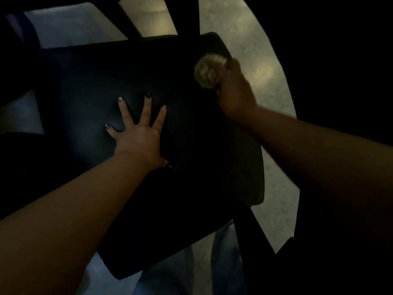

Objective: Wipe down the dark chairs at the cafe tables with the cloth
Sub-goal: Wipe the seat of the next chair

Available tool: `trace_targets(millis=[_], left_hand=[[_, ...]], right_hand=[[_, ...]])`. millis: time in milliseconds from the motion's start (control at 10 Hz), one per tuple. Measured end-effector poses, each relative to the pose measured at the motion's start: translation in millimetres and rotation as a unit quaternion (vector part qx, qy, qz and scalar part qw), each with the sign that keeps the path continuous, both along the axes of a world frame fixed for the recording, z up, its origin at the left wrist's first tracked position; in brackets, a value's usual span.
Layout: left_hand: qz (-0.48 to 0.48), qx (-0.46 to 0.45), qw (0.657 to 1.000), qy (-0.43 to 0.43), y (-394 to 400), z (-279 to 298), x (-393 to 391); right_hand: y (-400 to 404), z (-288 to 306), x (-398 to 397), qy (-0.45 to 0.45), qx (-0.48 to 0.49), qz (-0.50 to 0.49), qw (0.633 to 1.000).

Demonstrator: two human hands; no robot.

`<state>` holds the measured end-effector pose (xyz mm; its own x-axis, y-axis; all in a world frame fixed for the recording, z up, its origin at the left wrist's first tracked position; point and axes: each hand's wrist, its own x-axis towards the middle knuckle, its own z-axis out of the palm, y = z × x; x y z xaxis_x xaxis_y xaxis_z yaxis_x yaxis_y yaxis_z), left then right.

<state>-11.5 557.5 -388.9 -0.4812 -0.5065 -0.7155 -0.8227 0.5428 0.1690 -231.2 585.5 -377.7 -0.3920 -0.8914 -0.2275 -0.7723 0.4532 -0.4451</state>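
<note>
The right hand (235, 90) has its grip clamped around a bunched, pale cloth (209, 71), which bulges out past the fingers and is pressed against the chair seat (89, 77) near the seat's far right corner. This hand is blurred, so the individual fingers cannot be made out, but the cloth is plainly wadded inside the fist. The right forearm runs from the hand down toward the lower right.

The left hand (138, 133) lies flat on the middle of the same seat, its grip apart: fingers straight and spread wide, palm down on the upholstery, holding nothing. Its nails are painted, some dark and some light. The left forearm stretches back toward the lower left.

The seat is dark, padded and roughly square, tilted in the view, with its rounded corners showing at the far right and near right. Dark slats of the chair back (136, 15) rise beyond the seat's far edge. Around the seat, a pale speckled floor (251, 52) shows, brightest to the right of the cloth.
</note>
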Motion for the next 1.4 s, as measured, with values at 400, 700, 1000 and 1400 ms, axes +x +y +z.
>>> trace_targets(millis=[400,700,1000,1400], left_hand=[[0.0,0.01,1.0,0.0,0.0,5.5,-1.5],[0.002,0.017,1.0,-0.001,-0.2,8.5,-2.0],[0.006,0.004,1.0,0.004,2.0,0.7,-0.2],[0.006,0.003,1.0,0.011,2.2,2.6,-0.5]], right_hand=[[77.6,-25.3,-3.3,0.137,0.24,-0.084,0.957],[150.7,-14.2,51.3,0.086,0.449,-0.165,0.874],[9.5,39.4,9.3,0.043,0.195,0.0,0.98],[52.6,-10.0,70.7,0.043,0.217,-0.056,0.974]])
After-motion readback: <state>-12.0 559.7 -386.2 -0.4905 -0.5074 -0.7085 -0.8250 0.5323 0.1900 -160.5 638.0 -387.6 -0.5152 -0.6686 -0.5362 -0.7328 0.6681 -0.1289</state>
